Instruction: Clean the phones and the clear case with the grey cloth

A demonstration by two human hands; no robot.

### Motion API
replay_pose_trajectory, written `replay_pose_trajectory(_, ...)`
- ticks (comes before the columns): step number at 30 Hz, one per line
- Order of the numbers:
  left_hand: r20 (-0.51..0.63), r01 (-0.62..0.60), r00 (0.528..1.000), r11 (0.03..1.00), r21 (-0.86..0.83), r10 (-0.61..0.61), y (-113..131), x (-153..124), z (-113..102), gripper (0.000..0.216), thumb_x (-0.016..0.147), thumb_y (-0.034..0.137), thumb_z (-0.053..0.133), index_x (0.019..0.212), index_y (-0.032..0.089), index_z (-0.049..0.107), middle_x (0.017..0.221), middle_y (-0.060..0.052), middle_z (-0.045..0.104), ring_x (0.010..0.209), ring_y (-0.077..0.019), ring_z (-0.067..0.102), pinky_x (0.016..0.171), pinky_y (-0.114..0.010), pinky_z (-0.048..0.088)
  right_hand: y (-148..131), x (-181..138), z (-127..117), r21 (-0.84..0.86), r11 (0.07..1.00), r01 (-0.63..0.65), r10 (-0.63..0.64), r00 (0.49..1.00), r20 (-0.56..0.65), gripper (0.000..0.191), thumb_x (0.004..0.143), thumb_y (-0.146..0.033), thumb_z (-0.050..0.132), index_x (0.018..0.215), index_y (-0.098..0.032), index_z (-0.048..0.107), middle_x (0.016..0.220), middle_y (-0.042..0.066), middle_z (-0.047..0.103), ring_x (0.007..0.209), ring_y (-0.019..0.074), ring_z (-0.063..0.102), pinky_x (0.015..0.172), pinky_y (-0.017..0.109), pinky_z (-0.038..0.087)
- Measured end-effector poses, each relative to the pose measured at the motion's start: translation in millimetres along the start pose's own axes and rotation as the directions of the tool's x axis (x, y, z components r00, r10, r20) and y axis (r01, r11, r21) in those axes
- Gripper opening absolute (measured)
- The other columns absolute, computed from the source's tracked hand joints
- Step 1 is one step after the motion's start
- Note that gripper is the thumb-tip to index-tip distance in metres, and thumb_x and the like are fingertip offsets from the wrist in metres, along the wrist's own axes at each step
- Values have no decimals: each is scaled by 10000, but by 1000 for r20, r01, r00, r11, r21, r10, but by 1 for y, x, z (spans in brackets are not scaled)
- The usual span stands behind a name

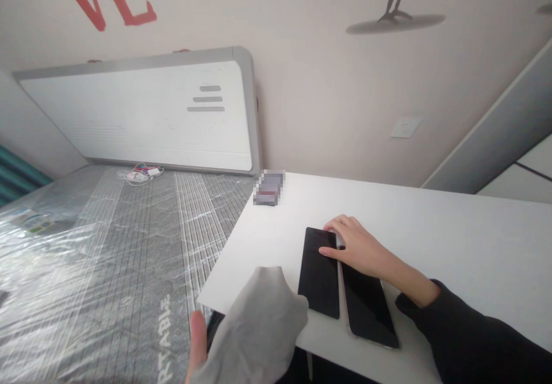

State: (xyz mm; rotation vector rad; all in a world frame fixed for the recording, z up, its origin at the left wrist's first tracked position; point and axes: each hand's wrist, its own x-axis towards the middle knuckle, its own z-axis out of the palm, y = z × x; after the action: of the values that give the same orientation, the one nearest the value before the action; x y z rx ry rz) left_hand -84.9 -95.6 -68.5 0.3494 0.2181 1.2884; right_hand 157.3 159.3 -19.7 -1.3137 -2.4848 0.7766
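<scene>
A black phone or phone-like slab (318,280) lies flat on the white table (466,246). My right hand (356,245) grips its far right corner, thumb on the dark face and fingers curled at the far edge. Close beside it, a second black phone (370,309) with a pale, clear-looking edge rests under my wrist, its upper end hidden by my hand. A grey cloth (254,326) drapes over my left hand (198,338), bunched against the slab's near left side. Only one bare finger of that hand shows; the others are beneath the fabric.
A blurred small box-like item (269,187) sits at the table's far left corner. Left of the table is a plastic-wrapped mattress (142,246) with a white cable bundle (144,173) by the headboard (146,114). The wall bears a socket (406,127).
</scene>
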Motion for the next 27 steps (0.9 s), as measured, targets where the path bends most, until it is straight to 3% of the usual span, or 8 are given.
replay_pose_trajectory(5,-1,-50,999,999,-18,50,-5,16,4,861,992,749,136,1505,185,536,1531,-52,554,1510,-283,405,1287,-419,219,-20,-23,-1,184,976,112,-87,986,-143,303,864,-457,712,1093,-261,678,1326,116,639,1303,376,526,1137,563,394)
replay_pose_trajectory(8,14,-9,1000,999,36,9,-12,27,14,912,972,778,126,1479,161,567,1512,-75,575,1528,-279,372,1296,-411,178,-37,-53,-2,496,859,129,-137,990,-21,408,972,-608,544,1208,-302,677,1310,82,677,1246,331,601,1078,497,471)
replay_pose_trajectory(10,45,-30,999,998,63,27,-12,33,25,951,950,806,107,1485,161,559,1521,-79,566,1543,-279,341,1298,-417,165,-40,-72,-5,565,819,101,-143,989,31,455,976,-654,508,1215,-312,691,1252,77,712,1178,327,645,1025,478,509)
replay_pose_trajectory(14,194,-125,975,990,58,111,-6,37,45,969,936,805,1,1513,225,520,1559,-25,515,1517,-251,396,1276,-411,240,-12,-90,-10,337,941,34,49,971,-235,388,951,-609,550,1124,-298,706,1204,96,722,1160,363,642,1047,554,486)
replay_pose_trajectory(16,185,-67,981,995,71,53,-3,35,51,973,925,815,-8,1529,242,496,1576,-15,487,1499,-250,425,1259,-407,286,7,-96,-6,196,980,-24,86,946,-313,367,932,-562,571,1136,-283,692,1252,115,699,1195,385,622,1054,608,479)
replay_pose_trajectory(20,76,-1,997,999,49,-3,-4,34,52,936,914,851,88,1551,275,460,1594,1,458,1501,-252,420,1277,-399,238,24,-105,14,55,998,-21,34,965,-260,516,861,-550,686,1293,-271,649,1479,130,577,1360,407,520,1132,652,430)
replay_pose_trajectory(23,150,-42,988,999,28,38,-3,46,48,933,956,801,70,1528,202,497,1558,-18,502,1494,-220,425,1274,-353,223,20,-103,18,44,999,12,-2,975,-222,603,850,-597,706,1357,-281,623,1558,120,512,1421,404,467,1174,655,389)
replay_pose_trajectory(27,149,-88,985,996,28,83,10,58,44,737,1085,507,72,1452,124,584,1471,-47,598,1439,-194,500,1263,-334,266,22,-86,4,118,992,34,-9,978,-211,488,928,-568,610,1306,-262,657,1503,125,571,1402,365,503,1188,625,388)
